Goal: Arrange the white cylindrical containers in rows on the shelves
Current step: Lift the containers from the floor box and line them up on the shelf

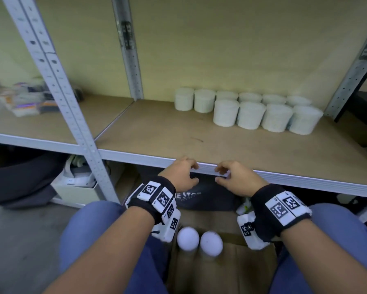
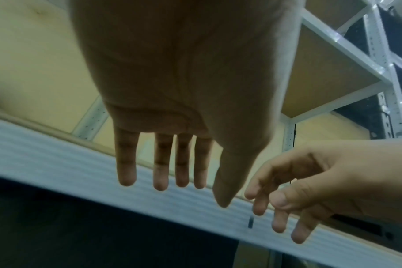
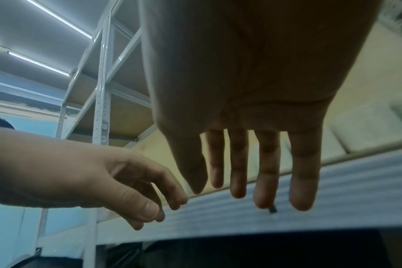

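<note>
Right, the shelf (image 1: 157, 132) fills the view, a wide brown board with a pale metal front edge (image 1: 284, 177) running across below it and perforated grey uprights (image 1: 68, 96) at the left and back. Most of the board lies bare from the front lip to the back wall on the left and centre, plenty of open room there. Over at the back right stand the white cylindrical containers (image 1: 250, 114), upright in two rows: six along the wall and four in front, packed side by side, the last one close to the right upright.

Down at the front edge, both hands sit together, well apart from those rows. The left hand (image 1: 181, 177) hovers at the lip with fingers loosely curled, holding nothing; the left wrist view shows its fingers (image 2: 160, 174) hanging fairly straight and slightly spread. The right hand (image 1: 238, 179) is just beside it, fingers relaxed and parted, also empty, thumb under the lip.

Below the wrists, two more white rounded tops (image 1: 199, 240) sit side by side in a brown cardboard box (image 1: 231, 272) between the person's knees. A neighbouring shelf bay on the left holds blurred packets (image 1: 27, 100).
</note>
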A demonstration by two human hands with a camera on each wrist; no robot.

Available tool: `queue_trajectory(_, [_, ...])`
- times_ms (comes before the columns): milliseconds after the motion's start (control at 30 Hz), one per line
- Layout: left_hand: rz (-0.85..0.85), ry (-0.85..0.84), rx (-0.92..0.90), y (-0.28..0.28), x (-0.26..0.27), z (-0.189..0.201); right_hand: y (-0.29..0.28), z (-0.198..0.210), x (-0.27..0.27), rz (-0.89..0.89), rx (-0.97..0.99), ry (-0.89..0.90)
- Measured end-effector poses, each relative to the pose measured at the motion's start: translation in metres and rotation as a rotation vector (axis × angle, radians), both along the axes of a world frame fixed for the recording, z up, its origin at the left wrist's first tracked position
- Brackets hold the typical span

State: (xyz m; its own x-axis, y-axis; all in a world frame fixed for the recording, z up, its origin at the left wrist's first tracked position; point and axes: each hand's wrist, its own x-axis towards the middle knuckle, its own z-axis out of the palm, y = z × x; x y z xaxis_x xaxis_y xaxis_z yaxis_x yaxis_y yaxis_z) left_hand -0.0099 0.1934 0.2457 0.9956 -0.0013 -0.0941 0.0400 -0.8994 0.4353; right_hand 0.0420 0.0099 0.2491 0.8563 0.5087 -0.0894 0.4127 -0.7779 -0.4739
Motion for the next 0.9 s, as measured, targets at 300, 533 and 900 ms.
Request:
queue_trajectory(300, [0.073,0.241,-0.061,0.016,-0.009,-0.093,0.029,-0.099,-0.002,0.090,-0.206,0.221])
queue_trajectory(533, [0.094,0.463,-0.055,0.009,-0.002,-0.166,0.023,-0.197,0.012,0.093,-0.449,0.348])
queue_trajectory(900, [0.005,0.581,0.104,-0.020,0.011,-0.223,0.013,-0.318,0.013,-0.027,-0.558,0.483])
